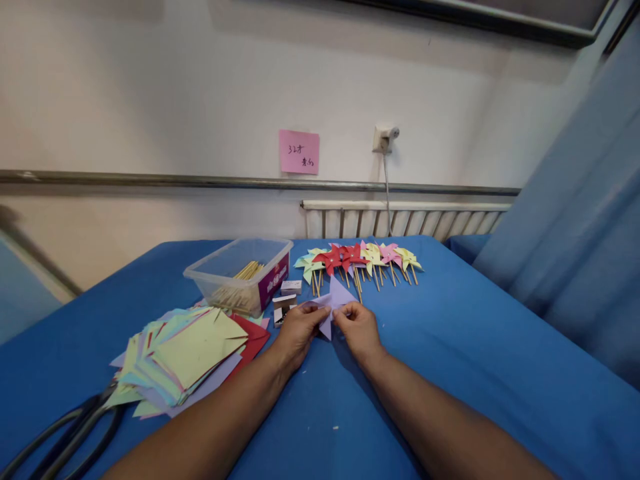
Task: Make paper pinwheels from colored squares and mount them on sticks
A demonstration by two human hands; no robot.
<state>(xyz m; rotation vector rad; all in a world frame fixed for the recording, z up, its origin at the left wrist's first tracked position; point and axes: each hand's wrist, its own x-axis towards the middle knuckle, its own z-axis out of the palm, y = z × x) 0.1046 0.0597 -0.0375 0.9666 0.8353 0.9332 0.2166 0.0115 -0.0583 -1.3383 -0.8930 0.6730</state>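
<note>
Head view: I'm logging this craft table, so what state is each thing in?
Purple paper: partly folded, pinched by left hand and right hand.
Plastic box: open, sticks inside.
Pinwheels: finished, lying in a row.
Paper stack: flat, fanned out.
Scissors: lying untouched.
Small boxes: cannot tell if open.

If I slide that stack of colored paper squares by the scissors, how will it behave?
The paper stack already lies fanned and uneven, so a push would probably spread the sheets rather than move them together. They look thin and light, likely floppy if lifted by an edge. On the blue cloth, the bottom sheets may drag and stay behind.
</note>
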